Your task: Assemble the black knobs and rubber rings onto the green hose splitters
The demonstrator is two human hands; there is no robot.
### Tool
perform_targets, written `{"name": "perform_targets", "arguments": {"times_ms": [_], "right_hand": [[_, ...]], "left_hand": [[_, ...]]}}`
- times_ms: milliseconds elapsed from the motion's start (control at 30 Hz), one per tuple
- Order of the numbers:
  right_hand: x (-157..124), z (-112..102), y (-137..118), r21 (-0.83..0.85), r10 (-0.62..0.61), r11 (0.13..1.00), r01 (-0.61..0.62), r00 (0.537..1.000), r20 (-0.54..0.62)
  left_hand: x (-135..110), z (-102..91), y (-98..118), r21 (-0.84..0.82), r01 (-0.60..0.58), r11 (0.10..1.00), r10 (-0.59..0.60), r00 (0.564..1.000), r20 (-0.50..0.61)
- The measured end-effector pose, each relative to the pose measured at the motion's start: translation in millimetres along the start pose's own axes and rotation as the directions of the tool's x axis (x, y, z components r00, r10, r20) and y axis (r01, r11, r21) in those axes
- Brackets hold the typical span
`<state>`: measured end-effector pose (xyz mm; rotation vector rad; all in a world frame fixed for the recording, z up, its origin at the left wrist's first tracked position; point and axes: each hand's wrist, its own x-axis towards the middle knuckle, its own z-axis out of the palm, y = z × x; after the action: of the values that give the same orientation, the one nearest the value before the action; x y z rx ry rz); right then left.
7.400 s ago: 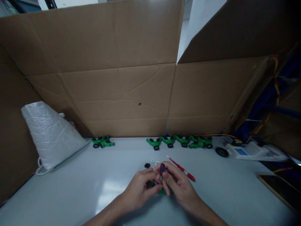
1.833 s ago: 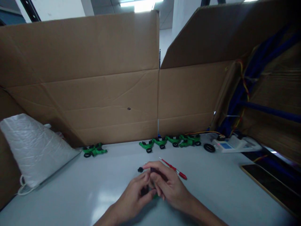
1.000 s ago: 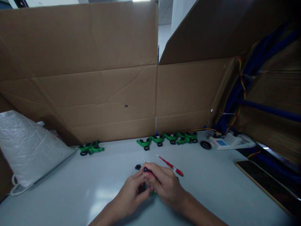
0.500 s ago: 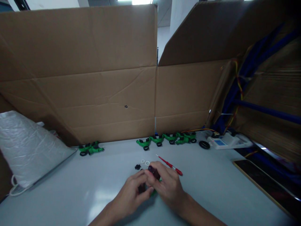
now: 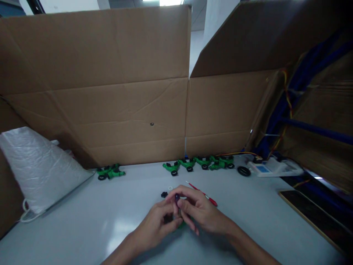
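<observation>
Tabletop (image 5: 79,217): smooth, glossy; cardboard wall (image 5: 124,110): matt, creased; bag (image 5: 44,169): wrinkled, shiny plastic; screwdriver (image 5: 212,201): plastic-looking grip; dark handle (image 5: 177,198): glossy; green fittings (image 5: 172,168): plastic-looking, faint sheen

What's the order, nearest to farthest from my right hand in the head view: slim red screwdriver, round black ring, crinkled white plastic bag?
1. Slim red screwdriver, just beyond your right hand.
2. Round black ring, farther back, right side.
3. Crinkled white plastic bag, far left.

Creased cardboard wall (image 5: 110,55) behind pale, glossy tabletop (image 5: 68,228); blue frame (image 5: 317,129) right; bright ceiling light (image 5: 171,2) beyond.
</observation>
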<state>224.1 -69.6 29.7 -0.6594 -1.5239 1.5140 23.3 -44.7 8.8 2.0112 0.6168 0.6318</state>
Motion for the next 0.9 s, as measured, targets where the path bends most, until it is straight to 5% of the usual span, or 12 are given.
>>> {"name": "perform_targets", "arguments": {"times_ms": [567, 767, 900], "right_hand": [[2, 14, 10, -0.245, -0.162, 0.963, 0.112, 0.967, -0.195], [3, 24, 19, -0.446, -0.269, 0.889, 0.107, 0.909, -0.318], [3, 25, 26, -0.414, -0.281, 0.906, 0.086, 0.854, -0.437]], "left_hand": [[-2, 4.9, -6, 0.008, 0.052, 0.999, -0.052, 0.997, -0.051], [-1, 3.1, -7, -0.001, 0.052, 0.999, -0.052, 0.998, -0.038], [0, 1.6, -4, 0.020, 0.043, 0.999, -0.042, 0.999, -0.023]]}}
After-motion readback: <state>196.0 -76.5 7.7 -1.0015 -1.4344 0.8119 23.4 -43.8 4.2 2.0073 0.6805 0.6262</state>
